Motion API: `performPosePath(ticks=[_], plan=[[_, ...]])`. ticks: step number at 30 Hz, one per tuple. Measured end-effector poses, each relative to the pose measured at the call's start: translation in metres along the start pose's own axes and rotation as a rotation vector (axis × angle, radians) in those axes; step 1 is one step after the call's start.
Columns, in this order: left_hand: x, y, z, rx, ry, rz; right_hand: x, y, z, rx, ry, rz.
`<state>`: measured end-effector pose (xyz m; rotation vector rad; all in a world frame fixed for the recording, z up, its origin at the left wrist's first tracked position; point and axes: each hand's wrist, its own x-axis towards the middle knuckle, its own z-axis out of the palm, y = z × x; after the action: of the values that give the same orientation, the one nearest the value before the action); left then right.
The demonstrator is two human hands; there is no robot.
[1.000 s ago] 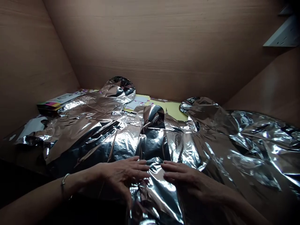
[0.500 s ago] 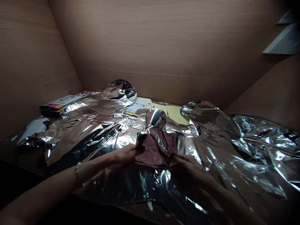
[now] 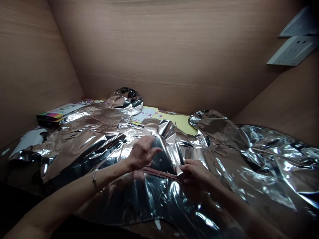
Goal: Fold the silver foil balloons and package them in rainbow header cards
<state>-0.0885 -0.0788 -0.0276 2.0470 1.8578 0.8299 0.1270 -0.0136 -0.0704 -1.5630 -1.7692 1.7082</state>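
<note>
A large crinkled silver foil sheet (image 3: 104,139) covers most of the desk. My left hand (image 3: 141,153) hovers over its middle, fingers stretched out and slightly spread, just above a folded-over flap of the foil (image 3: 164,156). My right hand (image 3: 196,172) lies low on the sheet to the right and pinches the edge of that flap between thumb and fingers. A thin bracelet sits on my left wrist.
A colourful booklet (image 3: 58,111) lies at the far left; yellow and white papers (image 3: 179,121) lie at the back under the foil. Wooden walls close in on three sides. A white wall socket (image 3: 290,49) is at the upper right.
Both hands lay flat on the foil a second ago. They then lifted a flap and folded it forward; now the left hand has opened above it and the right pinches its edge.
</note>
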Motion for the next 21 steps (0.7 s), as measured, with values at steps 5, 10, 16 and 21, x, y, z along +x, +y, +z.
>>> performPosePath(ticks=[5, 10, 16, 21], plan=[[-0.002, 0.013, 0.024, 0.228, -0.384, 0.512, -0.011, -0.001, 0.001, -0.08, 0.012, -0.005], [0.005, 0.002, 0.051, 0.203, -0.507, 0.509, -0.015, -0.01, -0.003, -0.544, 0.292, -0.372], [-0.026, 0.011, 0.041, 0.181, -0.493, 0.439, -0.009, 0.007, 0.0, -1.229, 0.037, -0.886], [-0.064, 0.026, 0.032, 0.196, -0.497, 0.349, -0.034, 0.031, 0.012, -1.163, -0.064, -0.842]])
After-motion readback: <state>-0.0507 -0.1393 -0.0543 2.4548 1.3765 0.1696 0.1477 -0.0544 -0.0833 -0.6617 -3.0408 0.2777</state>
